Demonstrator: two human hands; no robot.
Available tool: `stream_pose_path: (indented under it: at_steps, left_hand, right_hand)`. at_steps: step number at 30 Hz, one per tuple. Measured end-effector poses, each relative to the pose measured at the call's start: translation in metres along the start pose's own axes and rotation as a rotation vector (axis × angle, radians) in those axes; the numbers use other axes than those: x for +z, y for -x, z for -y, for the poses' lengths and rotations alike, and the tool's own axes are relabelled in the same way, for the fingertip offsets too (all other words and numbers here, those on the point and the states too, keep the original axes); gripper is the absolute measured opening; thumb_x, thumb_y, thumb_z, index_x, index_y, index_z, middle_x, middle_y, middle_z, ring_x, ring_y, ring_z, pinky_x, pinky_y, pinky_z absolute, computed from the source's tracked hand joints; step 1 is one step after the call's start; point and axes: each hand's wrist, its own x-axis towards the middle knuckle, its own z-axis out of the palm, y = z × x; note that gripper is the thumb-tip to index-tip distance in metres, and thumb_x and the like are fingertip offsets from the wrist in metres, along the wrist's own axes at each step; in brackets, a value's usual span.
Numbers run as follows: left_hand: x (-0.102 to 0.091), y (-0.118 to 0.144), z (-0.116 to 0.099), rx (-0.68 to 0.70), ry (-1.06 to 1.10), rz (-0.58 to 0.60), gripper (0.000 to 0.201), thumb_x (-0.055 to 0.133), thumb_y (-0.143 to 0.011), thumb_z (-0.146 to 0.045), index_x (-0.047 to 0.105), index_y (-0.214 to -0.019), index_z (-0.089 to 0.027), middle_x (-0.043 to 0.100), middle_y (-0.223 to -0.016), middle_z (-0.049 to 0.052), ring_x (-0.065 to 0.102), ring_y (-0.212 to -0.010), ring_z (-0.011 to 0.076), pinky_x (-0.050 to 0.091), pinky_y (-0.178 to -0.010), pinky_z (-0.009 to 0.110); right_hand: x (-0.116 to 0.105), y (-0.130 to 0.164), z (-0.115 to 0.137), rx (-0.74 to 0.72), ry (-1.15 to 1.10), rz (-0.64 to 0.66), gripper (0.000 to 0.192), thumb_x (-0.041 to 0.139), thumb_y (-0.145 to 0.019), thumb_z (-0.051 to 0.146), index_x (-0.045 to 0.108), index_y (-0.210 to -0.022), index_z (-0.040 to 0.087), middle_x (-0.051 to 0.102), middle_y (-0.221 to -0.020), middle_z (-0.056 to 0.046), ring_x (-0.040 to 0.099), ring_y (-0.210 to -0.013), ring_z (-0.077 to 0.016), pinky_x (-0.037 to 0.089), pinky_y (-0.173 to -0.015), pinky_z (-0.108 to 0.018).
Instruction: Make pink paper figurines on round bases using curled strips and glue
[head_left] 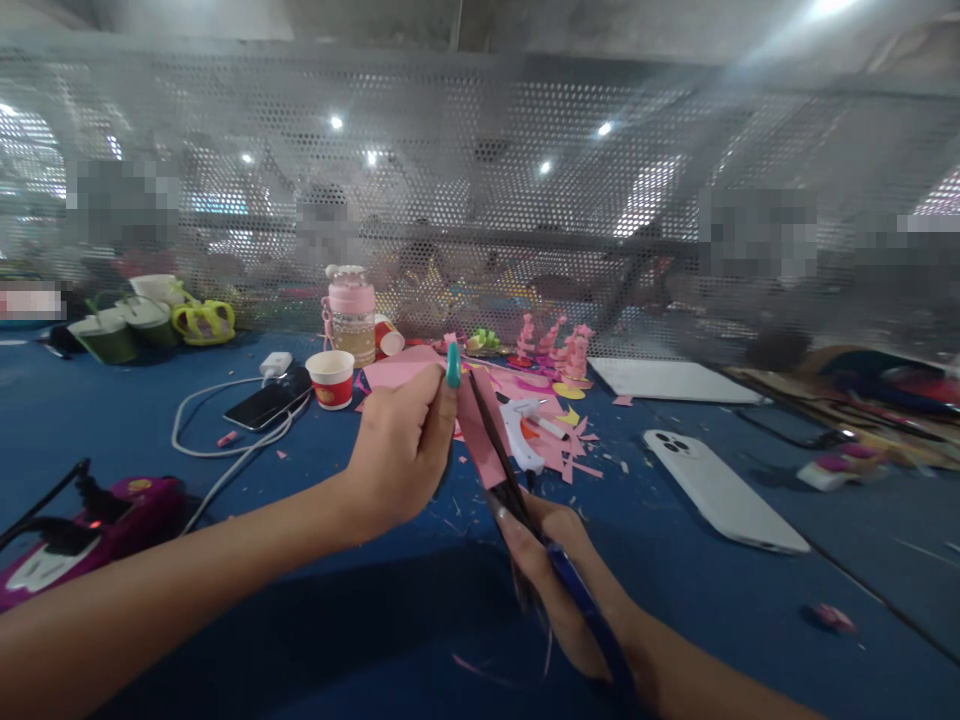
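My left hand (405, 445) pinches a strip of pink paper (478, 440) near its upper end, the thumb showing a turquoise nail. In my right hand (559, 560) is a pair of scissors (495, 440) with dark blades and a blue handle. The blades lie along the right side of the strip, pointing up and away from me. Thin pink slivers hang below the right hand. Just behind the strip rests a white glue gun (523, 440) among pink paper scraps (574, 455). Parts of the strip are hidden by the left fingers.
Left of my hands are a paper cup (331, 382), a pink-lidded bottle (352, 315), a black phone (262, 402) with a white cable, and a purple power strip (142, 505). Pink paper figures (574, 350) stand at the back. A white phone (724, 490) lies right, before a white board (675, 380).
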Motion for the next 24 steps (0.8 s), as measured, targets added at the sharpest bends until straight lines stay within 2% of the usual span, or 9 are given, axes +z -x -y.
stream_pose_path:
  at_steps: [8,13,18,24]
  left_hand:
    - [0.0010,0.0002,0.0001,0.005,0.004,0.005,0.029,0.033,-0.087,-0.020,0.036,-0.058,-0.019,0.037,-0.043,-0.005,0.031,-0.038,0.0069,0.026,-0.039,0.022]
    - [0.0014,0.0003,0.0000,0.030,-0.026,-0.031,0.029,0.034,-0.086,-0.020,0.034,-0.057,-0.019,0.035,-0.044,-0.006,0.029,-0.039,0.0067,0.025,-0.038,0.021]
    - [0.0016,0.0007,-0.0007,0.007,-0.005,-0.023,0.028,0.033,-0.086,-0.019,0.035,-0.058,-0.019,0.037,-0.043,-0.006,0.030,-0.037,0.0062,0.024,-0.037,0.021]
    - [0.0025,0.0017,-0.0012,-0.004,0.005,-0.031,0.028,0.034,-0.086,-0.019,0.034,-0.058,-0.019,0.036,-0.043,-0.006,0.030,-0.036,0.0060,0.024,-0.037,0.021]
  right_hand:
    - [0.0014,0.0001,-0.0001,0.022,-0.008,0.005,0.037,0.029,-0.086,0.046,0.037,-0.059,0.021,0.035,-0.039,0.006,0.036,-0.036,-0.0077,0.027,-0.038,-0.021]
    - [0.0030,0.0002,-0.0031,0.067,-0.024,0.006,0.038,0.028,-0.086,0.046,0.038,-0.060,0.020,0.034,-0.038,0.007,0.035,-0.035,-0.0073,0.026,-0.037,-0.020]
    - [0.0023,0.0005,-0.0018,0.066,-0.045,0.041,0.037,0.028,-0.085,0.047,0.037,-0.061,0.020,0.034,-0.038,0.007,0.034,-0.034,-0.0071,0.024,-0.035,-0.020]
    - [0.0041,0.0000,-0.0022,0.067,-0.071,0.021,0.036,0.031,-0.084,0.046,0.036,-0.060,0.020,0.031,-0.038,0.008,0.031,-0.033,-0.0062,0.022,-0.034,-0.019]
